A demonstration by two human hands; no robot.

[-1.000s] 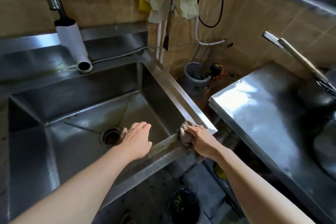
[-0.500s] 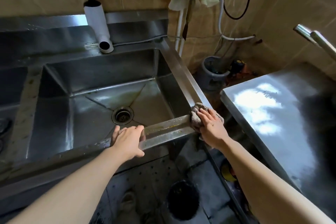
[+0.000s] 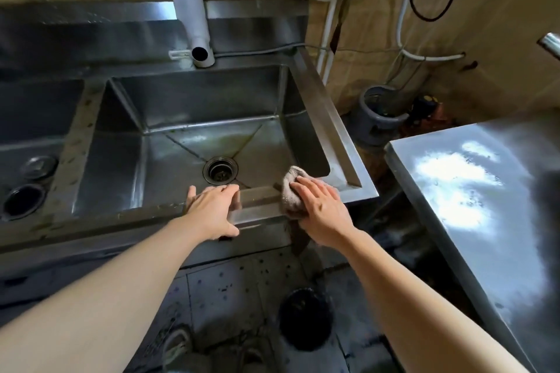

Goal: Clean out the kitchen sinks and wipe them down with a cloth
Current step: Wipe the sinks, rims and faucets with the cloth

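Stainless sink [image 3: 336, 118] front rim is bearing the flat-fingered left hand [image 3: 212, 210], while at 3 o'clock the right hand [image 3: 321, 210] is pressing a grey cloth [image 3: 292, 191], half hiding it; no writing legible.

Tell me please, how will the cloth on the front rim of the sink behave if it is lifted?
The cloth is probably floppy: it bunches under the right hand and a tail hangs over the sink's front rim. It seems light. It may be damp, so it could cling and drip.

Grey-beige cloth [image 3: 292, 192], silver steel sink [image 3: 194, 106], white faucet sleeve [image 3: 192, 13].
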